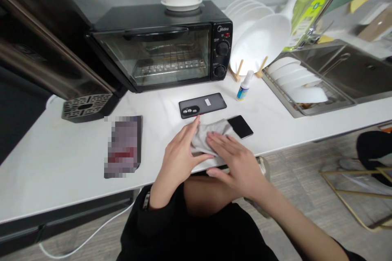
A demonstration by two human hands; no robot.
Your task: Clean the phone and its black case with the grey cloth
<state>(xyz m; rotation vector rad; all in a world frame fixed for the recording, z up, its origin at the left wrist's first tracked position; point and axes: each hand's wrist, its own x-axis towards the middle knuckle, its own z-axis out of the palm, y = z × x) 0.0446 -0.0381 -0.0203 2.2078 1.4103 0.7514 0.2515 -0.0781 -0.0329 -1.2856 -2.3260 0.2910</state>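
A black phone [241,127] lies near the counter's front edge, its left part hidden under a crumpled grey cloth [203,135]. My left hand [180,151] closes around the covered left end, thumb on the near side and fingers on the far side. The fingers of my right hand [237,159] lie flat on the cloth, pressing it down, with the thumb apart. Just beyond them is a dark phone case [203,105] with camera cutouts and a small white label. A small spray bottle [245,85] with a blue label stands behind the phone.
A pixelated dark flat object [124,147] lies to the left on the white counter [76,159]. Behind are a black toaster oven [162,53] and racked white plates [260,43]. Right of these is a sink [367,69] with a dish basket [294,108].
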